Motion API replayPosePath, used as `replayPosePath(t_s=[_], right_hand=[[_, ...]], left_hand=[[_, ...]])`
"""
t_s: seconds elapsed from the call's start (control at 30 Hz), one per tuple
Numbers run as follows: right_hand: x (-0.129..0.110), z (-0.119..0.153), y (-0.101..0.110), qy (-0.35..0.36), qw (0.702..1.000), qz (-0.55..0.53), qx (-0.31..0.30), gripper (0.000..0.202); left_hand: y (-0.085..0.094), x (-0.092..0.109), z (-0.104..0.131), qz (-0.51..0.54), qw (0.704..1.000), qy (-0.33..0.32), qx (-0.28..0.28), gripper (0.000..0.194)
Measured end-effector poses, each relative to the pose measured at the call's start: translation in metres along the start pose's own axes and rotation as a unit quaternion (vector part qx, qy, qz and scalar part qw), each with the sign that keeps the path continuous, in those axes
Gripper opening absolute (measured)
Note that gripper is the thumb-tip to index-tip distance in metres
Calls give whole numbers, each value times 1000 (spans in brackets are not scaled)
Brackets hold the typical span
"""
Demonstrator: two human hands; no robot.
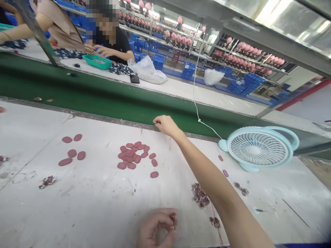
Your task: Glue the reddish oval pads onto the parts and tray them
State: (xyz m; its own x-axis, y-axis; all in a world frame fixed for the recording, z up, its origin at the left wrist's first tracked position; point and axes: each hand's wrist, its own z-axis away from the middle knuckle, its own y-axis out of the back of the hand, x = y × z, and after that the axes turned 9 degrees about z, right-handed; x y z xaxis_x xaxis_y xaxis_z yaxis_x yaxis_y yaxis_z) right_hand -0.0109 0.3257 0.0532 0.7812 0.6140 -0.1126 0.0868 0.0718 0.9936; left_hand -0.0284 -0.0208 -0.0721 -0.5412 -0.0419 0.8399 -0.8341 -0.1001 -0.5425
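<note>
My left hand (pixel 156 229), blurred at the bottom of the view, is closed with thumb and fingers pinching a thin dark red piece (pixel 174 221) seen edge-on. My right hand (pixel 167 125) is stretched out over the near edge of the green conveyor belt (pixel 124 106). Its fingertips are pinched together, and a small dark bit shows at them, too small to name. Between the hands, to the left, lies a loose cluster of flat dark red oval pieces (pixel 130 155) on the white table (pixel 103 203). A pile of small brown-red scraps (pixel 200 195) lies beside my right forearm.
A light blue fan (pixel 258 148) lies at right, its white cord (pixel 196 103) running upward. More red ovals (pixel 72 153) and scraps (pixel 47 182) lie at left. Across the belt, people work near a green basket (pixel 97 62), a plastic bag (pixel 148 70) and a black phone-like object (pixel 134 79).
</note>
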Motion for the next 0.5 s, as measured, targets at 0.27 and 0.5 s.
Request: replayPosePath(t_s=[0.27, 0.5], right_hand=[[27, 176, -1, -48, 998, -20, -42, 26], [22, 290, -22, -135, 989, -50, 16, 34]], left_hand=[[6, 13, 0, -24, 999, 35, -31, 9], [13, 13, 1, -55, 996, 39, -50, 6]])
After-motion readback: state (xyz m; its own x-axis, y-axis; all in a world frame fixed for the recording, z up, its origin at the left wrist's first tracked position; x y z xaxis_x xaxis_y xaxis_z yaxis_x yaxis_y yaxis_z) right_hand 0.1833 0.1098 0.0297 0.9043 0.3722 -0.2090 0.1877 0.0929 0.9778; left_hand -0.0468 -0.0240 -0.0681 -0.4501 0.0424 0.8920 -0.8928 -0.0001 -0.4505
